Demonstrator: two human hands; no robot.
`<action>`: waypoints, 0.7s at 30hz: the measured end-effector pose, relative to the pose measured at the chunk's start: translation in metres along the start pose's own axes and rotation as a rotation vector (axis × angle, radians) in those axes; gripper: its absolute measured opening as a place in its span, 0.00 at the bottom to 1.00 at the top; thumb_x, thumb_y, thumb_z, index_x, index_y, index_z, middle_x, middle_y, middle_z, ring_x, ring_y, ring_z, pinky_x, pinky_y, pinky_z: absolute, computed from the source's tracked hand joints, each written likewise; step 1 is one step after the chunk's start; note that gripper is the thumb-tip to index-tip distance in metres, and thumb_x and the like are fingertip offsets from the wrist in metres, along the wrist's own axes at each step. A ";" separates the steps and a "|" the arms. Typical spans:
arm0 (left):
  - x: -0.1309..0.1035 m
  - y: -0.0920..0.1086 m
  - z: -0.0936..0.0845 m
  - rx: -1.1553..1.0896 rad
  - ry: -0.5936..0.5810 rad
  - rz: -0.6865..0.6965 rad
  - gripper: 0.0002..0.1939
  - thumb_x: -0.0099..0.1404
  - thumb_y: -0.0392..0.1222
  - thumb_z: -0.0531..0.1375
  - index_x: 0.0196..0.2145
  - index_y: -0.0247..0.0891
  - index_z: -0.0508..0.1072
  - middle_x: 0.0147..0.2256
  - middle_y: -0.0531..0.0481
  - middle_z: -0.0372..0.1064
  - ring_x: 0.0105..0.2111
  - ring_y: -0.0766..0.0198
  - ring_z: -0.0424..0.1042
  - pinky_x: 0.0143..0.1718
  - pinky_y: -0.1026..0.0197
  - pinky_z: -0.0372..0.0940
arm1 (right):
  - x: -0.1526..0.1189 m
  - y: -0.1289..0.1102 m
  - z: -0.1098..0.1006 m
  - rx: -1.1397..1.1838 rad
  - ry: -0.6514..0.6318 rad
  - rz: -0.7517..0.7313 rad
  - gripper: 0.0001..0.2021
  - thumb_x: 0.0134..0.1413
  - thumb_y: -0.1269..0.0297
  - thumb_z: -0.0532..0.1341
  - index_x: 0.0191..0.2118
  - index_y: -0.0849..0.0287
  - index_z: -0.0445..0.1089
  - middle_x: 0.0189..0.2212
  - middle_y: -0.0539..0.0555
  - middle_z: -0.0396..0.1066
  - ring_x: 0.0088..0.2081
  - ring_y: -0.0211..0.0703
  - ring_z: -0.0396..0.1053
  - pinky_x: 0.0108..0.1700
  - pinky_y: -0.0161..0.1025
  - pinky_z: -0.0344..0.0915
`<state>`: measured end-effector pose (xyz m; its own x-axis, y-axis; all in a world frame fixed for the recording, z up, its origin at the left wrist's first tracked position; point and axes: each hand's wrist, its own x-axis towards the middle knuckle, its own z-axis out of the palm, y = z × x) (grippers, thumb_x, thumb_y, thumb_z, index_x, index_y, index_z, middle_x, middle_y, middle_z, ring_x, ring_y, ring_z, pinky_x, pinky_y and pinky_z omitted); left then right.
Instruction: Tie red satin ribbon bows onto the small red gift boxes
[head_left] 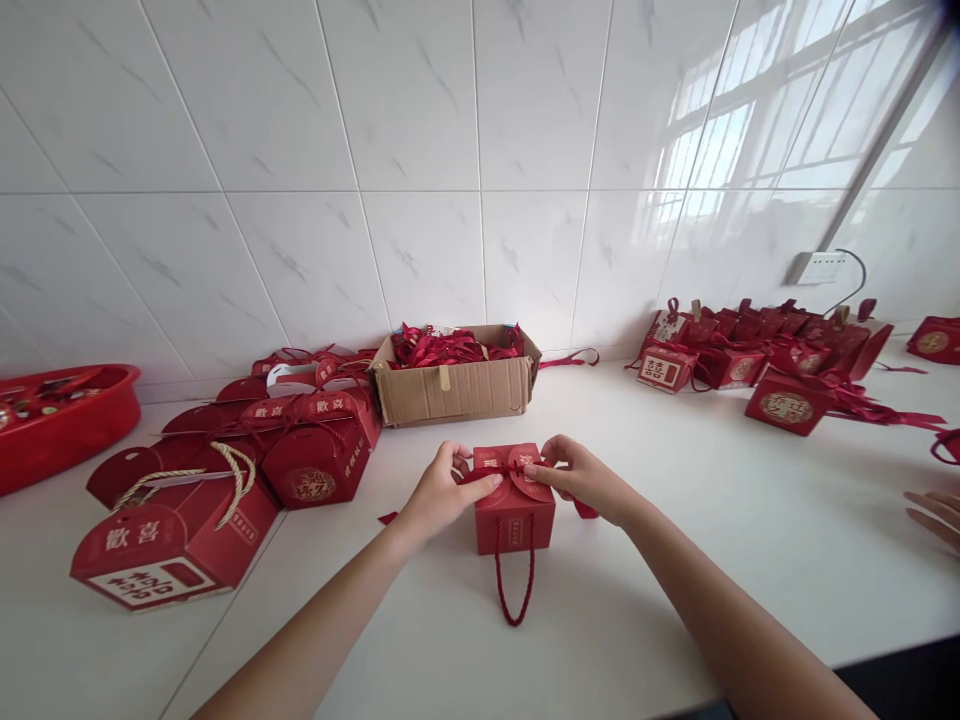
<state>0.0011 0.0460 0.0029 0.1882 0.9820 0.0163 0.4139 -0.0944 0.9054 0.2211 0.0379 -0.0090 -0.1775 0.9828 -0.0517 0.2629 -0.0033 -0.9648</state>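
A small red gift box with gold lettering stands upright on the white counter in front of me. Its dark red rope handle hangs down the near side onto the counter. Across the rounded top flaps runs a red ribbon, one tail showing past the right side of the box. My left hand is closed at the top left of the box, thumb and fingers pinching the ribbon. From the right, my right hand pinches the ribbon near the middle of the top. The knot area is partly covered by my fingers.
Behind the box is an open cardboard box full of red ribbons. Several red gift boxes stand left, one with cream rope handles. A red basin is far left. More small boxes stand right, near another person's hand.
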 end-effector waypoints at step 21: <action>0.012 -0.009 -0.010 -0.274 -0.166 -0.133 0.25 0.50 0.54 0.64 0.20 0.39 0.51 0.20 0.60 0.45 0.18 0.73 0.45 0.21 0.65 0.37 | 0.007 0.009 -0.025 0.199 -0.195 0.019 0.22 0.43 0.52 0.67 0.19 0.59 0.55 0.15 0.41 0.43 0.19 0.29 0.39 0.23 0.36 0.34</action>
<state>-0.0089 0.0606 -0.0010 0.3006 0.9404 -0.1587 0.1941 0.1026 0.9756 0.2458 0.0489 -0.0115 -0.3588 0.9280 -0.1003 0.0796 -0.0767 -0.9939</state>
